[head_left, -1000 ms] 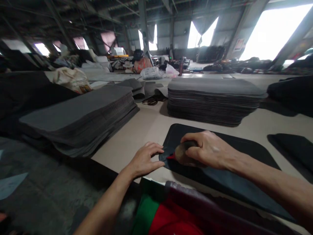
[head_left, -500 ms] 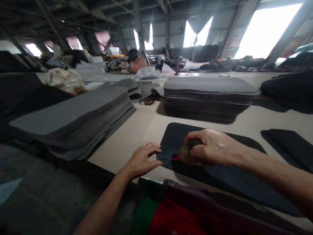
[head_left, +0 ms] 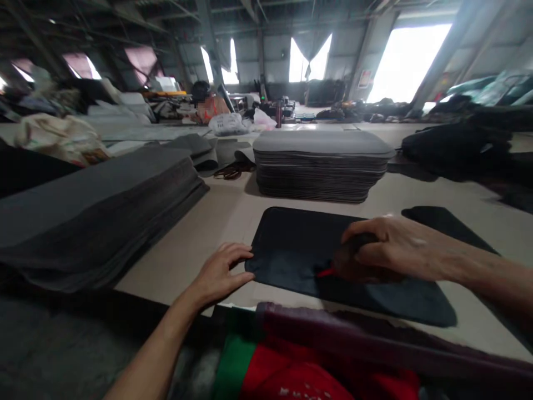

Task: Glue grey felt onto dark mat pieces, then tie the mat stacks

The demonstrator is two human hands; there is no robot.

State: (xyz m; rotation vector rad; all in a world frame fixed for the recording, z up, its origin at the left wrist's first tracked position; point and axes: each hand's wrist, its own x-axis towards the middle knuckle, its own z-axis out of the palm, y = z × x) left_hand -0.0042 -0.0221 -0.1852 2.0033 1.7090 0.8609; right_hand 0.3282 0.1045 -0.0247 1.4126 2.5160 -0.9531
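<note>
Our bare left forearm slants in from the near left of the black panel, its wrist just short of the panel's left end. Our left hand lies low beside that end, palm down, its fingers close together and lightly bent, their tips at the panel's edge. Our left thumb stretches apart from them toward the panel's near left corner. Our right forearm, bare too, reaches in from beyond the panel's right end. Our right hand is over the panel's right half, knuckles up, fingers curled in a grip, thumb bent below the forefinger.
</note>
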